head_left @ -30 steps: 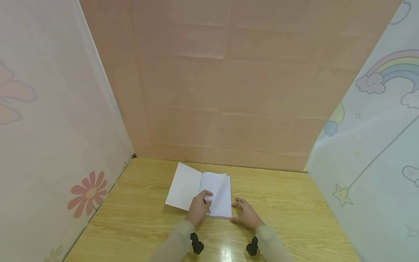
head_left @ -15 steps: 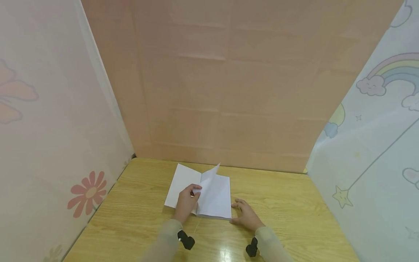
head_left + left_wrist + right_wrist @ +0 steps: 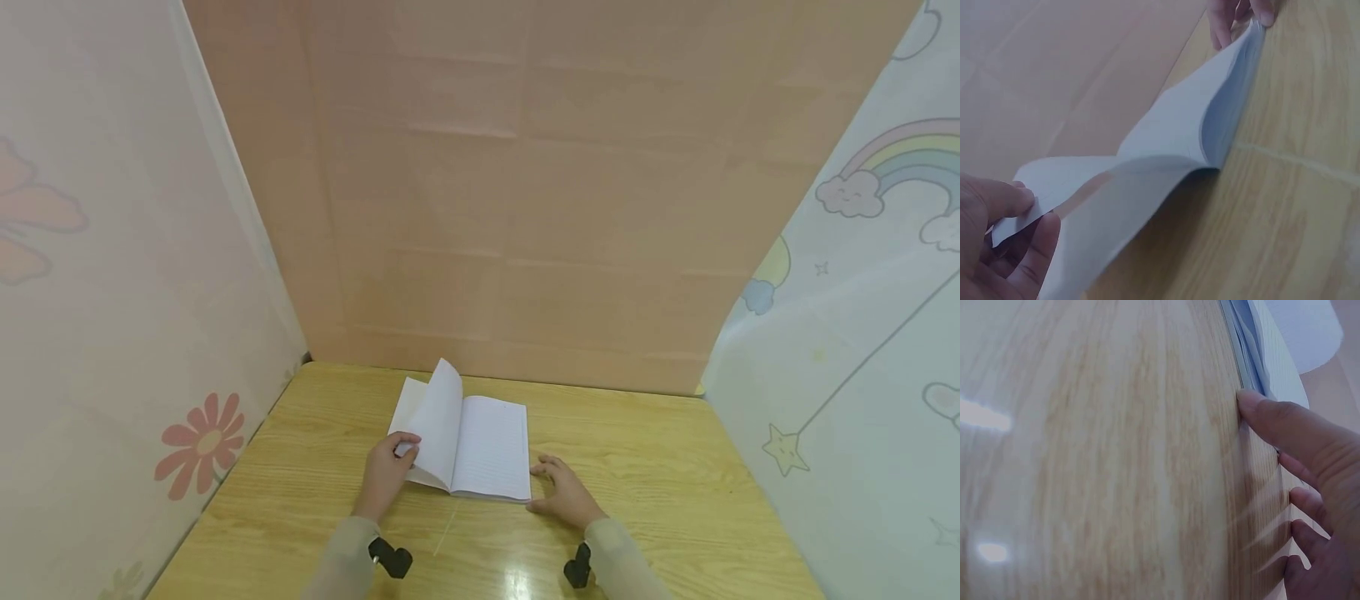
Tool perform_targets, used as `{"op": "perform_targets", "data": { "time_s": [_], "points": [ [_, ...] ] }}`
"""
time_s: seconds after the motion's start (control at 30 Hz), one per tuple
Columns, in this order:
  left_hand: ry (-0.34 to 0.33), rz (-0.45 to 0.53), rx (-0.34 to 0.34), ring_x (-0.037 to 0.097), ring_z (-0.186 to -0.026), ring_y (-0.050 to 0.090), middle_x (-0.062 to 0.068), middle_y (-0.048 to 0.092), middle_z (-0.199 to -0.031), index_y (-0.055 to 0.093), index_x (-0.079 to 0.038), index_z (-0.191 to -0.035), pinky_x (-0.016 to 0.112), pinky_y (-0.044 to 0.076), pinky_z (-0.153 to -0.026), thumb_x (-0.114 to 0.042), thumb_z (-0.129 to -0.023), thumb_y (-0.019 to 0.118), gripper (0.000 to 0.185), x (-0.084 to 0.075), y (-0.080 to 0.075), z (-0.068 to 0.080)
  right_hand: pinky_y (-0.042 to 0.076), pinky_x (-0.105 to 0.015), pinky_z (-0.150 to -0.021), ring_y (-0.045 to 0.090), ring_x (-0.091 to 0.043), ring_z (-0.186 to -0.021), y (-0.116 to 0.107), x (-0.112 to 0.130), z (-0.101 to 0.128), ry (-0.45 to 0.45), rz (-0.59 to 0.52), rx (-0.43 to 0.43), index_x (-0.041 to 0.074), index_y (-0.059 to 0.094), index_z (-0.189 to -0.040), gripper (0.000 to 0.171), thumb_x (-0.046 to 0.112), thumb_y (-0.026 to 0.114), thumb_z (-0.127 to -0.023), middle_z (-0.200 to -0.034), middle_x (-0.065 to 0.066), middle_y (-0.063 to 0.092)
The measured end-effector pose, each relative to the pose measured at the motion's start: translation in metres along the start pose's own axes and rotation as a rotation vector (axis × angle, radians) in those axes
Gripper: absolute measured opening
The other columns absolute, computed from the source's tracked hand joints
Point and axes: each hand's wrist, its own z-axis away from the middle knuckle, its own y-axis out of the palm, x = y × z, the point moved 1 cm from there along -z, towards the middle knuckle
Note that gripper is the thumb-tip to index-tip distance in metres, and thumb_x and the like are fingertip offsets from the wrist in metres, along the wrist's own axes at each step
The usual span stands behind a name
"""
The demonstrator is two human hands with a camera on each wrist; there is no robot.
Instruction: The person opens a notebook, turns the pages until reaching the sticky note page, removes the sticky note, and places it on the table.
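**Notebook page lifted mid-turn on a wooden worktop**

Notebook (image 3: 472, 450) lies open near the middle of the wooden worktop (image 3: 660, 492), close to the person's body. One page (image 3: 438, 417) stands up from the spine, curving toward the left half of the book.

The left hand (image 3: 386, 475) pinches the lower outer corner of that raised page between thumb and fingertips (image 3: 1004, 200); the left wrist view shows the sheet bowed in the air above the stack. The right hand (image 3: 564, 493) rests flat on the worktop just beside the notebook's right edge, fingers relaxed and spread, with its thumb (image 3: 1272, 419) touching the edge of the page block. It grips nothing.

Risks, as a judgement: the sheet is thin and held only by one corner, so a quick or sideways pull could crease it or tear it near the spine. The right hand steadies the book only by its edge, so a tug on the page could slide the whole notebook left across the smooth, glossy wood. More than one sheet may also be caught in the pinch; the pictures do not settle this.

Count: one notebook, one raised page, two hands, two small black wrist mounts (image 3: 390, 558), one worktop. Three fabric screens surround it: a plain peach one (image 3: 525, 208) behind, a flower-printed one (image 3: 112, 292) on the left, a rainbow-and-cloud one (image 3: 862, 333) on the right.
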Motion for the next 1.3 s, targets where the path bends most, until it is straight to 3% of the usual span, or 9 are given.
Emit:
{"op": "perform_targets", "data": {
  "time_s": [0.17, 0.37, 0.43, 0.63, 0.73, 0.8, 0.9, 1.07, 1.3],
  "points": [
    [-0.03, -0.03, -0.015, 0.017, -0.076, 0.061, 0.014, 0.069, -0.102, 0.071, -0.006, -0.098, 0.023, 0.049, -0.058, -0.003, -0.086, 0.068, 0.012, 0.014, -0.005, 0.002, 0.032, -0.063, -0.106, 0.037, -0.049, -0.133, 0.0, -0.001, 0.0, 0.0, -0.004, 0.002, 0.007, 0.061, -0.122, 0.063, 0.03, 0.086, -0.069, -0.147, -0.022, 0.039],
    [-0.063, -0.07, -0.014, 0.014, -0.074, 0.061, 0.018, 0.068, -0.11, 0.07, -0.003, -0.1, 0.023, 0.05, -0.064, -0.003, -0.087, 0.067, 0.013, 0.028, -0.009, 0.003, 0.033, -0.062, -0.105, 0.037, -0.048, -0.132, 0.002, -0.004, -0.001, -0.003, -0.002, 0.005, 0.008, 0.061, -0.121, 0.063, 0.033, 0.086, -0.069, -0.147, -0.022, 0.039],
    [-0.079, -0.082, -0.011, 0.018, -0.075, 0.062, 0.02, 0.067, -0.113, 0.07, -0.002, -0.1, 0.029, 0.052, -0.068, -0.003, -0.087, 0.067, 0.013, 0.031, -0.011, 0.003, 0.034, -0.062, -0.105, 0.038, -0.048, -0.132, 0.003, -0.005, -0.001, -0.008, -0.009, 0.006, 0.008, 0.061, -0.121, 0.063, 0.033, 0.086, -0.07, -0.147, -0.022, 0.039],
    [-0.122, -0.119, 0.023, 0.039, -0.108, 0.061, 0.028, 0.06, -0.123, 0.069, 0.001, -0.103, 0.051, 0.05, -0.09, -0.003, -0.088, 0.066, 0.016, 0.037, -0.015, 0.002, 0.037, -0.06, -0.104, 0.039, -0.048, -0.131, 0.002, -0.005, -0.001, -0.018, -0.027, 0.009, 0.008, 0.061, -0.121, 0.062, 0.032, 0.086, -0.07, -0.147, -0.022, 0.039],
    [-0.162, -0.105, 0.045, 0.032, -0.089, 0.066, 0.028, 0.061, -0.119, 0.068, 0.002, -0.105, 0.041, 0.055, -0.077, -0.003, -0.088, 0.065, 0.018, 0.039, -0.016, 0.002, 0.038, -0.059, -0.104, 0.04, -0.049, -0.13, 0.002, -0.004, -0.001, -0.018, -0.035, 0.01, 0.007, 0.06, -0.121, 0.062, 0.031, 0.086, -0.07, -0.147, -0.023, 0.038],
    [-0.189, -0.093, 0.062, 0.022, -0.069, 0.063, 0.024, 0.065, -0.108, 0.067, 0.003, -0.106, 0.031, 0.053, -0.062, -0.002, -0.088, 0.065, 0.019, 0.041, -0.017, 0.001, 0.038, -0.059, -0.104, 0.04, -0.049, -0.13, 0.001, -0.004, -0.001, -0.018, -0.037, 0.01, 0.007, 0.06, -0.121, 0.062, 0.031, 0.086, -0.07, -0.147, -0.023, 0.038],
    [-0.21, -0.096, 0.084, 0.013, -0.058, 0.057, 0.014, 0.066, -0.087, 0.066, 0.005, -0.107, 0.025, 0.047, -0.053, -0.002, -0.087, 0.065, 0.02, 0.044, -0.017, 0.0, 0.038, -0.059, -0.104, 0.04, -0.048, -0.13, 0.001, -0.004, -0.001, -0.017, -0.036, 0.01, 0.007, 0.06, -0.121, 0.063, 0.032, 0.086, -0.07, -0.147, -0.023, 0.038],
    [-0.204, -0.143, 0.116, 0.012, -0.058, 0.057, 0.007, 0.064, -0.077, 0.066, 0.005, -0.106, 0.026, 0.047, -0.055, -0.002, -0.086, 0.066, 0.021, 0.047, -0.017, -0.001, 0.038, -0.059, -0.104, 0.04, -0.049, -0.13, 0.001, -0.003, 0.0, -0.013, -0.04, 0.013, 0.007, 0.06, -0.121, 0.062, 0.031, 0.086, -0.07, -0.147, -0.022, 0.038],
    [-0.168, -0.243, 0.117, 0.023, -0.08, 0.061, 0.021, 0.068, -0.104, 0.069, 0.002, -0.1, 0.04, 0.051, -0.073, -0.003, -0.083, 0.068, 0.019, 0.048, -0.016, -0.002, 0.036, -0.06, -0.105, 0.039, -0.049, -0.131, 0.0, -0.002, -0.001, -0.01, -0.025, 0.007, 0.007, 0.06, -0.121, 0.062, 0.03, 0.086, -0.07, -0.147, -0.022, 0.039]
  ]
}}
